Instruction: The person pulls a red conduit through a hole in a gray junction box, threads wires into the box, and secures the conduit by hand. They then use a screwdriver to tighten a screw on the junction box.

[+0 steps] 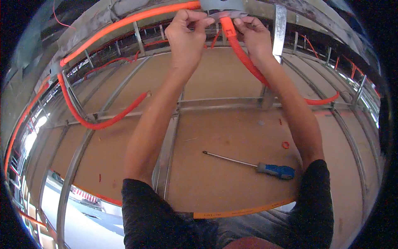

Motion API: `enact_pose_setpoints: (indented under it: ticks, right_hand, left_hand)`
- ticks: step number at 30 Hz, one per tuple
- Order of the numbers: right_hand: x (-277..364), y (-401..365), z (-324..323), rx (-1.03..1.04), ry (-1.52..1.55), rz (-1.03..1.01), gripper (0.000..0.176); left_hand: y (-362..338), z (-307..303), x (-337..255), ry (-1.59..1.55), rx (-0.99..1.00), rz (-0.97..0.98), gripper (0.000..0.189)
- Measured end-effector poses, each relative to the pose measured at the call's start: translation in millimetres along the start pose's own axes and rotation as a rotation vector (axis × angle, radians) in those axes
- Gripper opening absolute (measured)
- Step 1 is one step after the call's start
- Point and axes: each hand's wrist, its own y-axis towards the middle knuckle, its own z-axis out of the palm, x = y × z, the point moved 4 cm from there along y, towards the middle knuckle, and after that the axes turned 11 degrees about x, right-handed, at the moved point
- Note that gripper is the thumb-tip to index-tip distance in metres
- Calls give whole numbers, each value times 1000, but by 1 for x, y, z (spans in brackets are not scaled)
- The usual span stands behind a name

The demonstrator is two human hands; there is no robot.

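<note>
In the head view, our hands are raised to 12 o'clock, at a grey cover [235, 14] just under a round box [222, 5]. Our left hand [188, 37] has thumb and finger pinched together on the cover's left edge. Our right hand [256, 39] is at the right edge, fingers bent close; we cannot tell whether they grip. An orange hose [242, 56] hangs beside our right fingers and passes behind that forearm. A screwdriver [253, 164] lies on the board [224, 197] at 4 o'clock.

We judge the cover light, thin and fairly stiff, best held by opposite edges; the ribbed hose should flex yet resist sharp bends. The picture's top edge cuts off the box. Our fingers hide parts of the cover's rim, and any screws there are too small to make out.
</note>
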Motion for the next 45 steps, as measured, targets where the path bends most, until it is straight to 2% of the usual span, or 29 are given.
enact_pose_setpoints:
  ticks: [2,5,11,20,22,25,28,31,34,40,43,45]
  right_hand:
    - [1,-1,1,-3,8,50,19]
    - [6,-4,7,-7,58,12,20]
    - [12,-9,10,-21,62,-26,22]
    - [6,-4,3,5,94,-72,19]
    - [7,-5,4,93,194,-52,19]
    - [10,-6,3,191,266,-37,15]
    - [7,-6,1,180,215,-29,15]
    - [4,-1,-2,147,150,-92,18]
    - [11,-6,3,117,278,-44,18]
    - [8,-6,1,165,264,-47,16]
    - [10,-7,1,147,211,-32,16]
    - [12,-7,2,154,201,-40,16]
  left_hand:
    - [1,0,-2,41,-4,5,16]
    - [1,0,0,31,8,-31,15]
    - [4,1,8,89,19,41,15]
    - [0,-2,3,-19,14,55,10]
    - [0,-2,5,-113,24,41,10]
    - [-1,-3,9,-45,47,3,11]
    - [-1,-3,11,20,25,42,12]
    - [-1,-2,14,-77,29,50,13]
    - [-1,-2,14,-135,34,19,14]
    - [-1,-2,13,-84,19,73,15]
    - [-4,-3,11,-75,26,-24,15]
    - [-3,-3,13,-84,28,-8,15]
